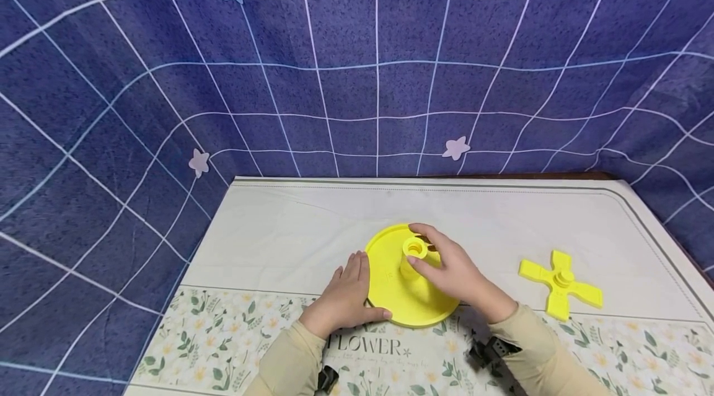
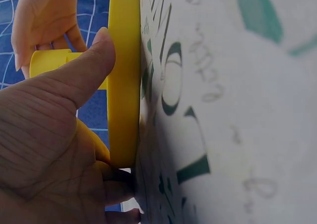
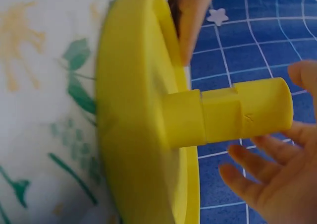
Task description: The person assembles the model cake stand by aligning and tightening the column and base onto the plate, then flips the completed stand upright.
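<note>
A round yellow tray-like disc (image 1: pixel 386 278) with a raised rim lies on the table. From it stands a stepped yellow post (image 3: pixel 223 112), its top end (image 1: pixel 414 247) hollow. My left hand (image 1: pixel 350 294) rests against the disc's left edge, fingers straight. In the left wrist view its thumb (image 2: pixel 94 65) lies on the rim side. My right hand (image 1: pixel 454 269) is around the post's upper end, thumb on the near side and fingers beyond. In the right wrist view, the fingers (image 3: pixel 257 169) are spread and loosely curved beside the post, with a gap visible.
A yellow four-armed cross (image 1: pixel 562 284) with a round peg in its middle lies right of the disc. The white table cover (image 1: pixel 290 228) has a flower-print band (image 1: pixel 223 334) along the front. A blue gridded curtain (image 1: pixel 357 86) hangs behind and to the sides.
</note>
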Action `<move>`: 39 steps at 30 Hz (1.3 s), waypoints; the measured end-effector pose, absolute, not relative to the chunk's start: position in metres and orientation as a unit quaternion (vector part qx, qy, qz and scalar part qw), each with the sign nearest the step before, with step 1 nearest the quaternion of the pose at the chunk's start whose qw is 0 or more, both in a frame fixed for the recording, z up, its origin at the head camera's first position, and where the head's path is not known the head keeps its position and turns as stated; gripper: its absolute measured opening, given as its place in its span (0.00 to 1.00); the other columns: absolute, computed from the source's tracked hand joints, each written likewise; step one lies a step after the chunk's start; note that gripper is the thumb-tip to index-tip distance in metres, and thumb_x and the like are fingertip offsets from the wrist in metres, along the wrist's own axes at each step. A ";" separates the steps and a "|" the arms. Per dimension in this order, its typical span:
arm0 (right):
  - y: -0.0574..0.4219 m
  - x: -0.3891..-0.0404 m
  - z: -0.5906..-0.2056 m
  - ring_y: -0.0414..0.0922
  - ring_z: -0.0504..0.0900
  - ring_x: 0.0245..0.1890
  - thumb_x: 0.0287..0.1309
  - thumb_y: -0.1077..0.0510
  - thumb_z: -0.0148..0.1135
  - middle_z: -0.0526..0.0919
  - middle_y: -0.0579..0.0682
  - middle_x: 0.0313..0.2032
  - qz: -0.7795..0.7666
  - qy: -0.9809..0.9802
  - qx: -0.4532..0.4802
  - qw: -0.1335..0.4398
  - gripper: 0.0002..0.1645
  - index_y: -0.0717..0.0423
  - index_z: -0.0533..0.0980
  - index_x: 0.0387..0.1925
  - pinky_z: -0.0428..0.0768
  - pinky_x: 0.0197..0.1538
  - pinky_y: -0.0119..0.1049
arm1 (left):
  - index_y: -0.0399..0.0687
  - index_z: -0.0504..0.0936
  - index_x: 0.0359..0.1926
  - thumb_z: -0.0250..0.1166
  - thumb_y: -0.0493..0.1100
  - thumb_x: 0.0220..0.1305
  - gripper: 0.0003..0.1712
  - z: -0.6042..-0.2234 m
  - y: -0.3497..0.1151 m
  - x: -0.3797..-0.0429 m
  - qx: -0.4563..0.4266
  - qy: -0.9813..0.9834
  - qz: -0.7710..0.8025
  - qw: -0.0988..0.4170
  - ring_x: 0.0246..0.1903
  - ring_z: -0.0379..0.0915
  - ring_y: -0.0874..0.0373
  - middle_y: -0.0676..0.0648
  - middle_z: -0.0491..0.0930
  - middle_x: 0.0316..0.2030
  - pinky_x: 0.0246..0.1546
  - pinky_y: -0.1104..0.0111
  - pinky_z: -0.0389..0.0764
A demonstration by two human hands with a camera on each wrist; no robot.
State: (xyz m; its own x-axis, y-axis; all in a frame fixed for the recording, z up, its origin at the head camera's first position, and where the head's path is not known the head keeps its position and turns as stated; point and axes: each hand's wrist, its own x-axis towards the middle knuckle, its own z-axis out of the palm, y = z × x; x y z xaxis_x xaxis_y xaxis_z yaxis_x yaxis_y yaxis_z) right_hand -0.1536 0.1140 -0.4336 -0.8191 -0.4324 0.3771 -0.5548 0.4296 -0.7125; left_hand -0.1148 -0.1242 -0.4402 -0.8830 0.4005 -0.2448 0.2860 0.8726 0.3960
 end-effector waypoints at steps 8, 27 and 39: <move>0.120 -0.157 -0.431 0.52 0.76 0.58 0.63 0.60 0.63 0.76 0.56 0.61 0.491 -0.820 0.294 -0.010 0.28 0.61 0.71 0.64 0.77 0.57 0.41 | 0.28 0.39 0.74 0.64 0.70 0.56 0.68 -0.442 -0.125 -0.115 0.182 0.954 0.176 0.162 0.74 0.33 0.41 0.31 0.38 0.74 0.70 0.46 0.46; 0.105 -0.150 -0.440 0.43 0.83 0.36 0.49 0.52 0.76 0.87 0.43 0.35 0.445 -0.862 0.215 0.115 0.23 0.51 0.73 0.43 0.82 0.41 0.42 | 0.29 0.39 0.74 0.64 0.71 0.56 0.68 -0.445 -0.124 -0.116 0.180 0.956 0.171 0.156 0.74 0.33 0.41 0.32 0.38 0.75 0.70 0.46 0.47; 0.111 -0.152 -0.436 0.53 0.73 0.61 0.63 0.56 0.64 0.74 0.58 0.61 0.468 -0.838 0.275 0.054 0.35 0.56 0.64 0.68 0.76 0.56 0.52 | 0.29 0.39 0.74 0.64 0.71 0.55 0.68 -0.444 -0.124 -0.116 0.181 0.955 0.176 0.157 0.74 0.33 0.41 0.31 0.38 0.74 0.70 0.46 0.46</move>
